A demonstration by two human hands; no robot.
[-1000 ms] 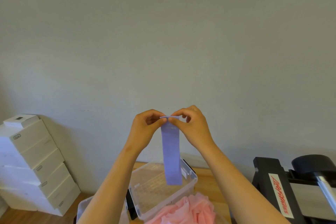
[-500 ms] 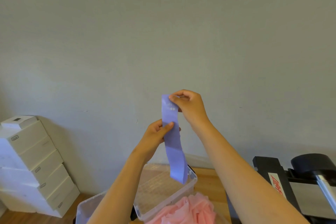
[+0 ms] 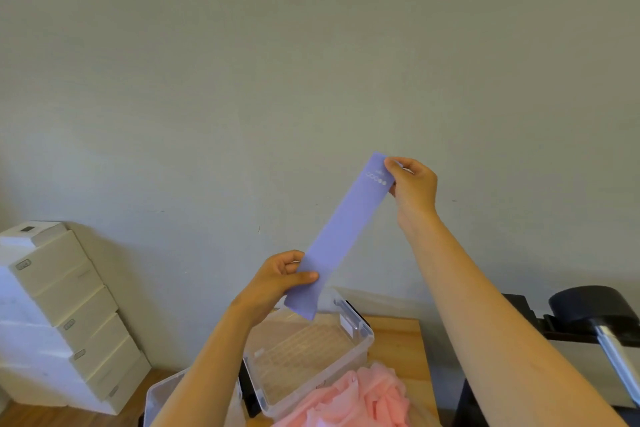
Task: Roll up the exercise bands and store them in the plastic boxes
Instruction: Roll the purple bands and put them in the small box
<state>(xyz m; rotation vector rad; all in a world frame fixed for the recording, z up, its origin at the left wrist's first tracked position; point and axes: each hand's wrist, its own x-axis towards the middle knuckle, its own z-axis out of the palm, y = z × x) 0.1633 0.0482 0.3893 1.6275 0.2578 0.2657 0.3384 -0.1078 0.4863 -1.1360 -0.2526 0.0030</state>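
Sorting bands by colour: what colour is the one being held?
Lilac band with white dots; head view.

Lilac band (image 3: 341,232) with white dots; pink bands (image 3: 349,399); clear box (image 3: 360,340); white drawers (image 3: 65,308).

A wooden table (image 3: 394,340) stands against a plain, pale grey-green wall (image 3: 311,62) that fills the view above it. Left of the table, a stack of white boxes (image 3: 59,315) with small label holders sits on the wooden floor (image 3: 41,416) and casts a soft shadow on the wall toward the table. Just right of the table stands a black machine (image 3: 588,312) with a rounded pad and a metal bar. The light is even.
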